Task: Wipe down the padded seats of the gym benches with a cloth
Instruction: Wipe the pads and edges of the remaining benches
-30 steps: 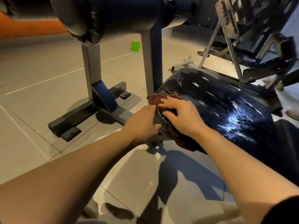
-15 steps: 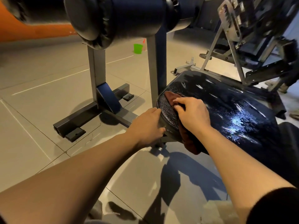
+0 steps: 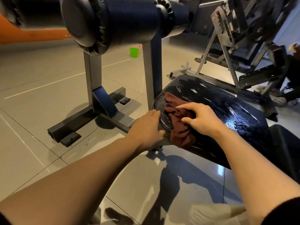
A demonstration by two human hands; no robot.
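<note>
R hand [image 3: 200, 118] is pressing down on the crumpled dark-brown cloth [image 3: 180, 125], fingers bent over it w/ tips on the fabric. L hand [image 3: 148, 129] is gripping the near-left edge of the glossy black padded seat [image 3: 227, 114], fingers curled over the rim, thumb under. Grey tiled floor [image 3: 40, 82] is lying beneath everything. Seat is gleaming wet; cloth is sitting at its near-left corner, one end hanging over the front edge. Big black cylindrical roller pad [image 3: 113, 21] is sitting above on grey steel uprights [image 3: 92, 78]. Small green plastic bucket [image 3: 134, 52] is standing on the floor far back.
</note>
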